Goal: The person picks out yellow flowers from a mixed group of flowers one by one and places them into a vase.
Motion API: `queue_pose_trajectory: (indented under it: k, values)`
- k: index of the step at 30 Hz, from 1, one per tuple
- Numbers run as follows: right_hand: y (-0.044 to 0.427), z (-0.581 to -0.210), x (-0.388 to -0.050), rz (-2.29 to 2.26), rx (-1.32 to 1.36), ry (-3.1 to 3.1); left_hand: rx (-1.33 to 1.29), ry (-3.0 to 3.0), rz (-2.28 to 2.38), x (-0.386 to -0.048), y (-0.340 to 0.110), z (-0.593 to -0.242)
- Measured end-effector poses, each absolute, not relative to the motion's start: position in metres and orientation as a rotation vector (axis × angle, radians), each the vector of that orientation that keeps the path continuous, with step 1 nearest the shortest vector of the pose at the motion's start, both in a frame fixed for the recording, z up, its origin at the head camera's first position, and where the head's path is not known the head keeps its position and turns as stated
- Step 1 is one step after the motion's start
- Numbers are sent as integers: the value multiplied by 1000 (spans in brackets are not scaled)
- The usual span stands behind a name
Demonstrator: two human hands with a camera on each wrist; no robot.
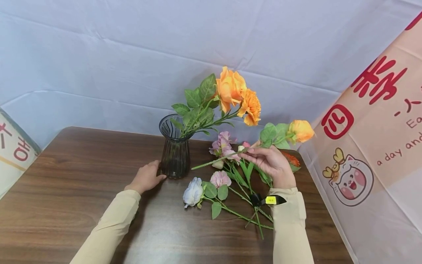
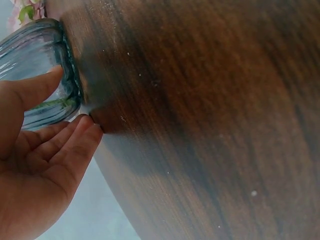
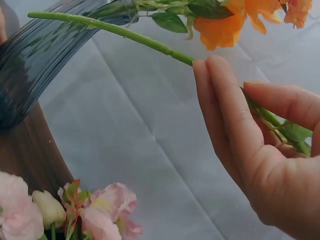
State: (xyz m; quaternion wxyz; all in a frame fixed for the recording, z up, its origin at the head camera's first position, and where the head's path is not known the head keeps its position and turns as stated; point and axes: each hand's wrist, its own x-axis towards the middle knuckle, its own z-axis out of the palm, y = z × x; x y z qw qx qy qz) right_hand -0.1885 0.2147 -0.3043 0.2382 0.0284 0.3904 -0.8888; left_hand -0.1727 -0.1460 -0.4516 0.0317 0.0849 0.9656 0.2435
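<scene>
A dark ribbed glass vase (image 1: 176,156) stands upright on the table, holding an orange rose (image 1: 229,88) and an orange carnation (image 1: 250,107) that lean right. My left hand (image 1: 147,177) holds the vase low on its left side; in the left wrist view, the thumb (image 2: 42,89) lies over the glass and the fingers reach round the base. To the right of the vase, my right hand (image 1: 271,164) pinches the green stem of a yellow rose (image 1: 300,131). The stem's bare end (image 3: 55,17) points left toward the vase, and the bloom is to the right.
On the table (image 1: 99,168), right of the vase, several artificial flowers lie in a loose pile: a pale blue rose (image 1: 193,192), a pink flower (image 1: 220,179), purple-pink blossoms (image 1: 224,143) and an orange-red flower (image 1: 291,159). A white cloth backdrop (image 1: 132,69) rises behind the table.
</scene>
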Motion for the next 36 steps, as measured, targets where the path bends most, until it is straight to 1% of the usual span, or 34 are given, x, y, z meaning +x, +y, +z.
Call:
queue_pose_trajectory:
  k: [3,10,14,36]
  values:
    - [213,-301,-189,-2442,68,1099,261,2973,753,-173,-146,-452]
    - [209,-295,-192,-2452,-112,999,259,2975,751,-173,-146,-453]
    - [206,-291,-194,-2451,-156,944,262,2973,742,-172,-146,-453]
    - [194,-272,-201,-2550,-89,889,257,2980,751,-172,-146,-451]
